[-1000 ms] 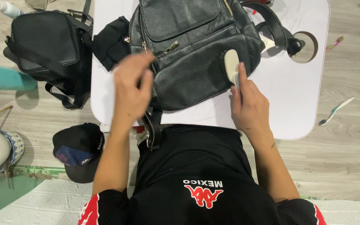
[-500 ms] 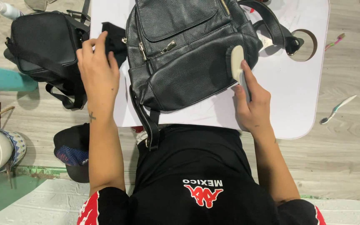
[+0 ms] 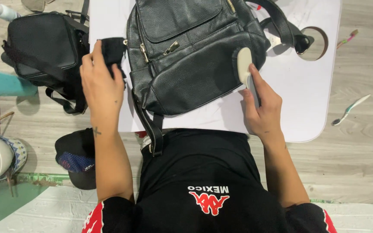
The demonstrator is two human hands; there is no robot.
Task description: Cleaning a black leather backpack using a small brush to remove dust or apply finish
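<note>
Left hand [image 3: 102, 82] grips a black cloth [image 3: 112, 49]; right hand [image 3: 262, 108] holds a brush [image 3: 243, 64] against the backpack [image 3: 186, 51]. Centre-frame, this bag looks soft and floppy, best taken by its strap [image 3: 150, 125].

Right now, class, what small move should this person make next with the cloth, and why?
Probably bring the black cloth in the left hand back onto the black leather backpack: it sits off the bag's edge, while the right hand presses a pale oval brush against the bag.

Home floor, low white lap table [image 3: 298, 112], wood-look flooring [image 3: 359, 164], scattered bags
</note>
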